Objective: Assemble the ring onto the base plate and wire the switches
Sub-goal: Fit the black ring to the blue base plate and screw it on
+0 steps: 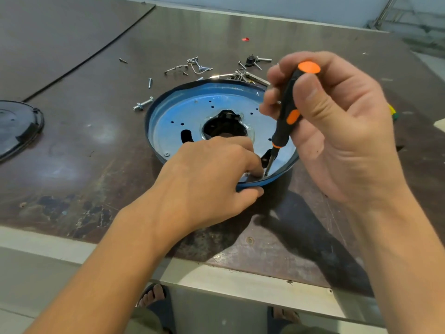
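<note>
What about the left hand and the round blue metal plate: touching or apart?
Touching. The head view shows the left hand pinching the round blue metal plate at its near rim, thumb outside the edge and fingers inside it.

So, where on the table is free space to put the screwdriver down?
Free: the tabletop between the black cover and the blue base plate, and the far left corner. Crowded: behind the plate, where loose screws and bolts lie.

Bright daylight-like light, wide-angle view
Pale glare patches lie on the dark table [72, 145]; the right hand [337, 121] throws a sharp shadow toward the near edge; the borders bow slightly.
</note>
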A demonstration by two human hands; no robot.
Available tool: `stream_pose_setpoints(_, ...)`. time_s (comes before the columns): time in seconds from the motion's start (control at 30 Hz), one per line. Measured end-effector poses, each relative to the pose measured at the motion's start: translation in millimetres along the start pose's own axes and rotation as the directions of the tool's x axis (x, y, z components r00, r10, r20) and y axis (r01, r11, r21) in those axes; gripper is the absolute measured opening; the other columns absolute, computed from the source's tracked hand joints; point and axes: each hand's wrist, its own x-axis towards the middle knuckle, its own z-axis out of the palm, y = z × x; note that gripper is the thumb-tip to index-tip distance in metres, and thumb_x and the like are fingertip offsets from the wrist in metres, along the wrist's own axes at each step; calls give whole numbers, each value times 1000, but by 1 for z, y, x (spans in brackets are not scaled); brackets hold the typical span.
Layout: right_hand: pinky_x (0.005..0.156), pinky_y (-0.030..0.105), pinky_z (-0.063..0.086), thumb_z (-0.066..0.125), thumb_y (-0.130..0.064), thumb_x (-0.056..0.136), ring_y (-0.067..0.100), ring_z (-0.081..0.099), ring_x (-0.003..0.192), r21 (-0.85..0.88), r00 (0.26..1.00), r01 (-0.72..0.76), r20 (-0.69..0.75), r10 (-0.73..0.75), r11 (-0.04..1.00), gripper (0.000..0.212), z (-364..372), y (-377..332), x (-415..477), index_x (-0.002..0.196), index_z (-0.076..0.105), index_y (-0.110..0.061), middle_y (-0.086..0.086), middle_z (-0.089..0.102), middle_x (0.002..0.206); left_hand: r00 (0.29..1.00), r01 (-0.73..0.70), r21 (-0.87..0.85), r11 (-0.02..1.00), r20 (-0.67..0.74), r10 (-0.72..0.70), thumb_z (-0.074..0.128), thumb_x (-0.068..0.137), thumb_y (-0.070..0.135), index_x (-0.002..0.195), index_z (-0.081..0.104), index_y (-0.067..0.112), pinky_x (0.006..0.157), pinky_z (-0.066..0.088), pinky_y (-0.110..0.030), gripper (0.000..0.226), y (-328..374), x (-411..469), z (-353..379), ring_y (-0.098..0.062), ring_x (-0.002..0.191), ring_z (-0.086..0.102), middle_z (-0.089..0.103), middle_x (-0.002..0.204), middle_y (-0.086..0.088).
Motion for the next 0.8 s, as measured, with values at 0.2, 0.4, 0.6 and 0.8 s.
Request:
stream_pose_setpoints(0.2,69,46,45,68,-10,85,22,62,66,-63,997,47,-51,-50,997,23,1,0,3,97,48,-10,9,62,78,1000,18,-43,999,4,-18,62,86,58,104,72,40,62,48,-23,27,-1,0,0,-5,95,60,62,107,20)
stream_pose_setpoints(0.4,68,38,36,35,-19,106,19,49,70,45,998,-26,-52,29,999,25,-6,1,5,110,55,-5,7,56,83,1000,27,-48,999,0,-27,64,85,57,100,72,41,58,41,-22,23,0,0,-2,-5,90,59,62,105,20)
stream_pose_setpoints(0.6,93,43,51,43,-14,101,28,65,95,44,998,-42,57,40,998,24,-6,2,2,110,60,-1,11,65,98,1000,17,-34,999,2,-17,61,86,58,103,71,40,62,49,-28,27,-1,-1,0,-5,94,59,59,108,20)
stream_pose_setpoints(0.8,92,43,51,52,-18,92,32,68,89,22,992,-37,121,34,999,25,-6,-3,3,107,60,-1,10,67,88,1000,2,-36,999,6,-2,61,87,57,106,71,39,61,49,-24,28,-1,0,0,-6,95,60,60,110,20)
